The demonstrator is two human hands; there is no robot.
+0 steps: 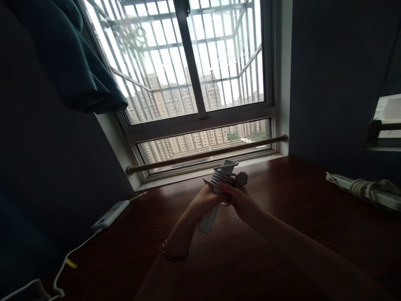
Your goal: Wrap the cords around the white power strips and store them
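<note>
Left hand (205, 200) and right hand (242, 202) both grip a cord-wrapped power strip (208, 220). A yellow tag (71, 263) sits at the white cable (82, 245).

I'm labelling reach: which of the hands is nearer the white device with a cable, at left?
Left. The left hand is right of the white device, apart from it; the right hand is farther right.

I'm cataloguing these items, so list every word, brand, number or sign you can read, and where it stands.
No text can be read.
Held white strip: nothing legible.
White box at left: a dark mark, too small to read.
Yellow tab by the cable: nothing legible.
Cord-wrapped bar at right: too dim.
</note>
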